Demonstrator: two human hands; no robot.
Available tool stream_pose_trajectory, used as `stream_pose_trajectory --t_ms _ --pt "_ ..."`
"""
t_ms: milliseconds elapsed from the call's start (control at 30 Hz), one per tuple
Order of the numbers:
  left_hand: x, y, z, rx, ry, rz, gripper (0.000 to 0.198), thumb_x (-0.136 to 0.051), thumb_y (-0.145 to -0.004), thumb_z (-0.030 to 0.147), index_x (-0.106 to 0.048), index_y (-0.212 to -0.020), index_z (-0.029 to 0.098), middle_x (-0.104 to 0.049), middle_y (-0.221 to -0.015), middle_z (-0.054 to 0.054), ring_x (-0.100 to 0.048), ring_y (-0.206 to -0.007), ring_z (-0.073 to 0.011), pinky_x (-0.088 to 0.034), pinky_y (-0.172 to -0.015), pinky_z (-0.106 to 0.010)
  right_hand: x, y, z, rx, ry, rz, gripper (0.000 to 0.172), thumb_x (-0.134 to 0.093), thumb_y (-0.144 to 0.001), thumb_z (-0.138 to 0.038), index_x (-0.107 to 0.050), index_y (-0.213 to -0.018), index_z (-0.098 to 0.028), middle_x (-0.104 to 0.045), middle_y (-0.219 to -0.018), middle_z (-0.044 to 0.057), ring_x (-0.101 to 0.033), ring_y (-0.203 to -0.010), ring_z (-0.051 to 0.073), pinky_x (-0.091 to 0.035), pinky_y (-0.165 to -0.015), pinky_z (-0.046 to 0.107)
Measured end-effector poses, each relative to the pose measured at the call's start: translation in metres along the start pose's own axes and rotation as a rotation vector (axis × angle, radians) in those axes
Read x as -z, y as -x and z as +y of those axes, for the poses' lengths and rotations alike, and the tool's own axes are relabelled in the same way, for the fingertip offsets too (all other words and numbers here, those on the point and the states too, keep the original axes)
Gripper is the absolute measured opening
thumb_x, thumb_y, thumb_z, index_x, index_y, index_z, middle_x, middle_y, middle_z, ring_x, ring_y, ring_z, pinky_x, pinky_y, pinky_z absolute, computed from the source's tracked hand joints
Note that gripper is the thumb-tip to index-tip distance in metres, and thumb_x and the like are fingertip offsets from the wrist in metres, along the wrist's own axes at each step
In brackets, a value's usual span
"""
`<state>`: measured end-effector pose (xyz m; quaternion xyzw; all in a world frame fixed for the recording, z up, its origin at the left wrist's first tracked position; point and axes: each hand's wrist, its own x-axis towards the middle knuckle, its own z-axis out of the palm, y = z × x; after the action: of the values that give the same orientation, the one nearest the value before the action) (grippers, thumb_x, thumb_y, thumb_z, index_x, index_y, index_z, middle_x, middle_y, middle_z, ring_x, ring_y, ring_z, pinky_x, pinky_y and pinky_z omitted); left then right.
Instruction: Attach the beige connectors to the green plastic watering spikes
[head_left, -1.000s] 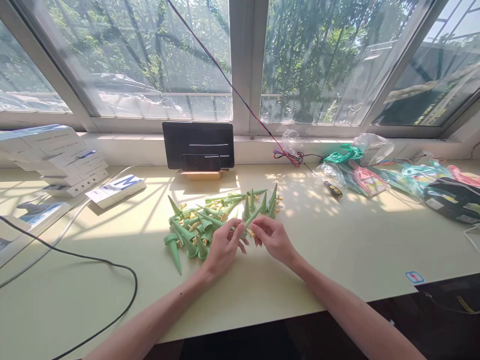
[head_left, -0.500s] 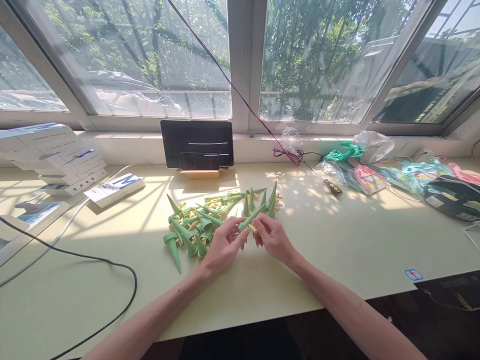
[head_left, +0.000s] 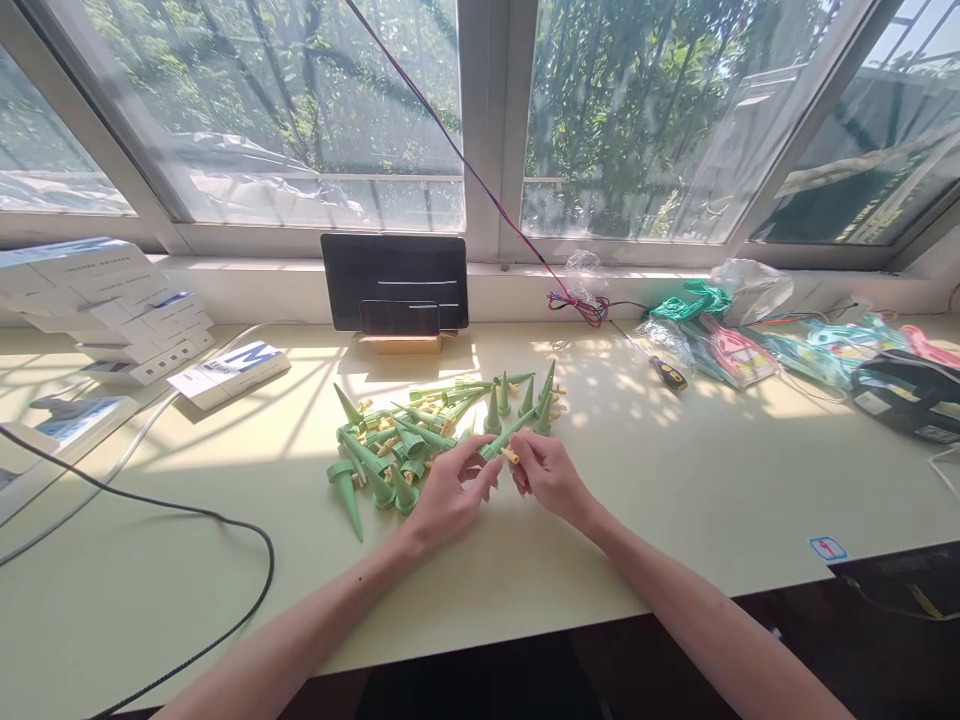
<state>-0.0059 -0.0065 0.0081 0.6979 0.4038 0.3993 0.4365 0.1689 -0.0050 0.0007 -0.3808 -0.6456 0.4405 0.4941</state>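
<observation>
My left hand (head_left: 454,490) is closed on the wide end of a green plastic watering spike (head_left: 517,430), whose tip points away to the upper right. A small yellow valve piece (head_left: 510,455) sits at that wide end, and my right hand (head_left: 551,475) pinches it between thumb and fingers. Whether the valve is fixed in the spike I cannot tell. Beside my left hand lies a heap of similar green spikes (head_left: 367,455) with yellow pieces among them. Behind my hands, several spikes (head_left: 493,412) stand upright on their wide ends.
A tablet (head_left: 394,270) and a phone (head_left: 399,318) lean on a stand at the back. White boxes (head_left: 120,300) are stacked on the left, near a black cable (head_left: 247,530). On the right lie a screwdriver (head_left: 667,374), bagged cords (head_left: 739,350) and a black pouch (head_left: 911,395).
My hands stay almost in place around the spike. The yellow valve has shifted slightly right in my right fingers, and the view has tilted a little.
</observation>
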Motion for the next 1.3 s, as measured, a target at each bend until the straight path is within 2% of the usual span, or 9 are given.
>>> stream_pose_trajectory --t_ms 167,433,633,833,1300 --pt "0.002 0.000 -0.004 -0.059 -0.063 0.027 0.039 -0.058 -0.092 0.039 -0.060 -0.120 0.013 -0.064 -0.067 -0.001 -0.062 -0.060 -0.0144 -0.056 -0.060 -0.029 0.001 0.000 -0.001 -0.025 -0.013 -0.018 0.048 -0.045 -0.100 -0.052 -0.043 -0.064 -0.020 -0.042 -0.049 -0.006 -0.041 -0.041 0.008 -0.037 -0.045 0.023" --pt "0.005 0.000 -0.008 -0.181 -0.217 0.063 0.031 -0.060 -0.091 0.034 -0.064 -0.114 0.014 -0.070 -0.078 -0.004 -0.066 -0.064 -0.0144 -0.058 -0.063 -0.028 0.004 0.000 -0.002 -0.094 -0.089 -0.068 0.050 -0.050 -0.096 -0.056 -0.038 -0.062 -0.022 -0.035 -0.048 -0.007 -0.034 -0.039 0.007 -0.031 -0.039 0.023" --pt "0.005 0.000 -0.011 -0.247 -0.251 0.088 0.030 -0.062 -0.090 0.031 -0.064 -0.115 0.015 -0.072 -0.086 -0.005 -0.067 -0.064 -0.0136 -0.059 -0.063 -0.027 0.002 -0.001 -0.003 -0.121 -0.154 -0.065 0.052 -0.053 -0.093 -0.059 -0.036 -0.061 -0.021 -0.034 -0.051 -0.008 -0.035 -0.037 0.006 -0.028 -0.037 0.022" --pt "0.002 0.002 -0.012 -0.256 -0.229 0.108 0.030 -0.062 -0.091 0.029 -0.064 -0.118 0.017 -0.072 -0.091 -0.006 -0.069 -0.065 -0.0140 -0.059 -0.063 -0.028 0.000 0.000 0.000 -0.165 -0.244 -0.083 0.050 -0.053 -0.094 -0.056 -0.039 -0.063 -0.020 -0.032 -0.050 -0.009 -0.036 -0.035 0.005 -0.026 -0.036 0.022" --pt "0.003 0.001 -0.012 -0.262 -0.335 0.104 0.028 -0.063 -0.090 0.031 -0.066 -0.113 0.016 -0.072 -0.079 -0.004 -0.066 -0.062 -0.0142 -0.056 -0.061 -0.027 0.003 -0.002 0.001 -0.189 -0.262 -0.077 0.052 -0.061 -0.089 -0.057 -0.039 -0.060 -0.020 -0.030 -0.053 -0.008 -0.029 -0.041 0.005 -0.022 -0.038 0.022"
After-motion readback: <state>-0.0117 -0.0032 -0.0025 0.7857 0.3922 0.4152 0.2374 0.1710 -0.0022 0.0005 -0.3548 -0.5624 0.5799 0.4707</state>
